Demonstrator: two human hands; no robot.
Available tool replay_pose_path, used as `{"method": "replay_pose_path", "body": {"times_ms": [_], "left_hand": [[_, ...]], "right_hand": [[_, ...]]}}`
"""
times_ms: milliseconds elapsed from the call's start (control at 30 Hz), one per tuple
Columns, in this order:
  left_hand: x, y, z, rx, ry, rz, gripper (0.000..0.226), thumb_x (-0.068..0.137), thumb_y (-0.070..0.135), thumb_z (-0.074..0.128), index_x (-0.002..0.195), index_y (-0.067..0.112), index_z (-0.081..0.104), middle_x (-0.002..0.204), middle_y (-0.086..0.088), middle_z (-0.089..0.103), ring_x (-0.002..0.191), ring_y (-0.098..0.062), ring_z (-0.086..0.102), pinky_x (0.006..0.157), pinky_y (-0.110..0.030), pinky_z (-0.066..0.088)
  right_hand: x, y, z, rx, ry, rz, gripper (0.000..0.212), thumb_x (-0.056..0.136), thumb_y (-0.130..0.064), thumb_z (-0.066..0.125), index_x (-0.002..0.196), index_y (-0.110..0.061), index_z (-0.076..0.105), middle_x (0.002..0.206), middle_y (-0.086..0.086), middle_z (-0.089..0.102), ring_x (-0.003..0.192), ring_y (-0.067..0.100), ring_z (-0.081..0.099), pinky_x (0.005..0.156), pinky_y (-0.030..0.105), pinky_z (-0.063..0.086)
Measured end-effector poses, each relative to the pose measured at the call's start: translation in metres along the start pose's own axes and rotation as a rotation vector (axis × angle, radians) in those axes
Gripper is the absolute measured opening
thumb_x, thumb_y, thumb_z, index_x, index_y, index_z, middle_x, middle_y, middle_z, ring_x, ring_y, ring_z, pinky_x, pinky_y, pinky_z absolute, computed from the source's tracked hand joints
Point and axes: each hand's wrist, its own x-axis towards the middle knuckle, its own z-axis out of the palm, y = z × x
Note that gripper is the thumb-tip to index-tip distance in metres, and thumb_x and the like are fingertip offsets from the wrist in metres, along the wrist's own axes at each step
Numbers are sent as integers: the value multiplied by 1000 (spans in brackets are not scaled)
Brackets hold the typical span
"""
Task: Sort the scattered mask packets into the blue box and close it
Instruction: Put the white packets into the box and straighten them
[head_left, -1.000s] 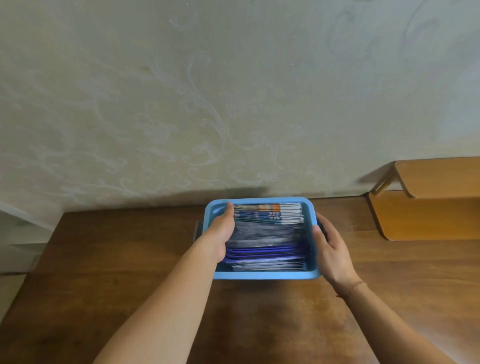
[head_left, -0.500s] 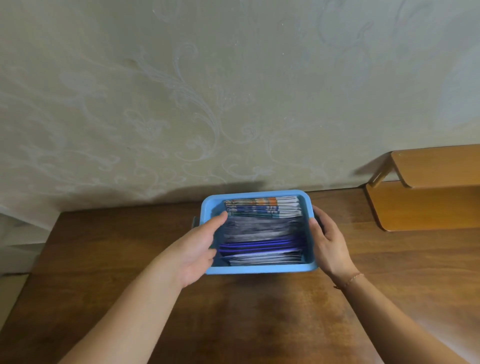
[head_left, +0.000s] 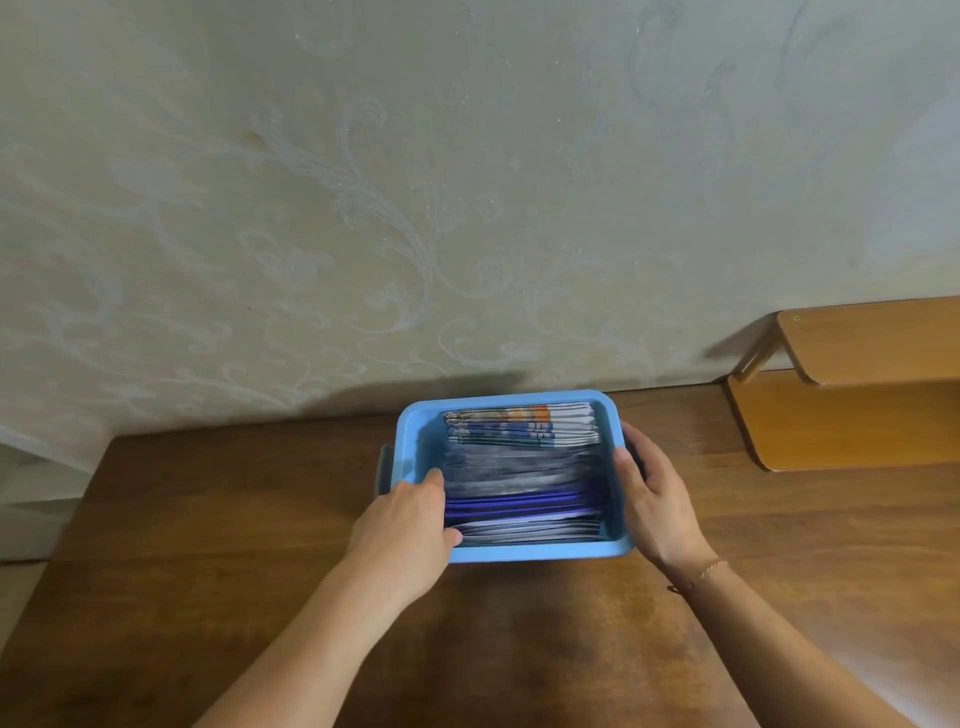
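**Blue box filled with packets, both hands on it, lid not fitted**

The blue box (head_left: 511, 551) is sitting on the wooden tabletop (head_left: 208, 519), close to the wall (head_left: 363, 208) at the far edge. It is standing open, with no lid over it. Mask packets (head_left: 522, 483) are standing on edge inside it in a row running from the near wall to the far wall: pale ones nearest the person, then purple, then grey, then a group printed in orange and blue at the back. They are filling most of the interior, with a gap of bare blue floor showing along the box's left side.

The left hand (head_left: 408, 530) is reaching over the near left corner of the box. Its fingertips are lying against the left ends of the packets and its thumb is resting by the near pale packets; the fingers are fairly straight and are not closing round anything.

The right hand (head_left: 654, 499) is grasping the right side of the box, thumb hooked over the rim and fingers wrapping the outer wall. A thin bracelet (head_left: 701, 574) is sitting on that wrist.

A dark grey clip (head_left: 383, 470) is projecting from the box's left outer wall. To the right, a lighter wooden shelf unit (head_left: 857, 395) is standing on the tabletop, well apart from the box.
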Motion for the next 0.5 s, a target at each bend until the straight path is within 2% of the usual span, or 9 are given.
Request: {"method": "replay_pose_path", "body": {"times_ms": [100, 300, 433, 500], "left_hand": [[8, -4, 8, -108, 12, -21, 42, 91, 38, 68, 127, 23, 54, 119, 3, 66, 100, -13, 65, 86, -30, 57], [13, -1, 18, -158, 120, -79, 28, 88, 39, 71, 107, 21, 62, 100, 4, 68, 84, -12, 65, 77, -33, 60], [7, -8, 9, -180, 130, -41, 41, 88, 49, 67, 118, 22, 62, 102, 5, 69, 88, -11, 65, 77, -31, 58], [5, -21, -2, -293, 298, -93, 38, 91, 48, 62, 120, 24, 66, 101, 5, 72, 85, -10, 65, 74, -27, 54]], "right_hand": [[0, 1, 0, 1, -2, -12, 51, 95, -53, 35, 140, -32, 44, 131, -13, 56, 120, 5, 51, 101, 43, 47], [1, 2, 0, -34, 2, -40, 55, 92, -58, 32, 139, -33, 45, 131, -13, 55, 123, 7, 49, 103, 48, 44], [3, -1, -6, -48, -40, -1, 62, 89, -61, 34, 142, -30, 41, 134, -10, 54, 122, 10, 51, 102, 48, 46], [-1, -2, -10, -33, -61, 45, 74, 85, -68, 33, 149, -29, 30, 144, -7, 47, 129, 14, 48, 106, 48, 43]]}}
